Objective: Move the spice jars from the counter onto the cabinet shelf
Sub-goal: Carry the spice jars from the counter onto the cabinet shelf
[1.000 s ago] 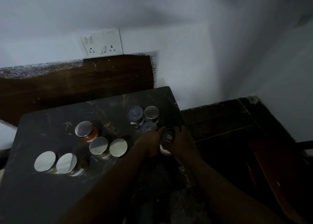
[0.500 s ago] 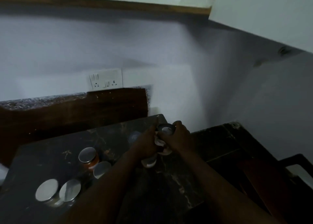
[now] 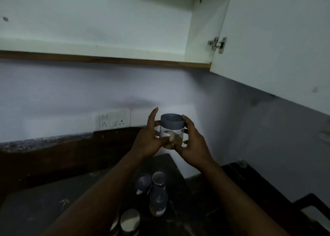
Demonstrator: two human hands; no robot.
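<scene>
A clear spice jar with a blue lid (image 3: 171, 128) is held up in front of the wall, between both hands. My left hand (image 3: 149, 139) grips its left side, index finger raised. My right hand (image 3: 192, 142) wraps its right side. Above, the open cabinet shelf (image 3: 100, 46) shows its white floor and wooden front edge. Below on the dark counter (image 3: 35, 212) stand more jars: a blue-lidded jar (image 3: 143, 182), a silver-lidded jar (image 3: 159, 178), another blue-lidded jar (image 3: 158, 201) and a silver-lidded jar (image 3: 130, 222) at the bottom.
The white cabinet door (image 3: 276, 44) hangs open at the upper right on a metal hinge (image 3: 217, 44). A switch and socket plate (image 3: 114, 118) sits on the wall. A dark lower surface (image 3: 250, 191) lies to the right of the counter.
Both hands have lifted the blue-lidded jar off the counter and raised it toward the cabinet. The view has tilted up, bringing the open shelf into sight.
</scene>
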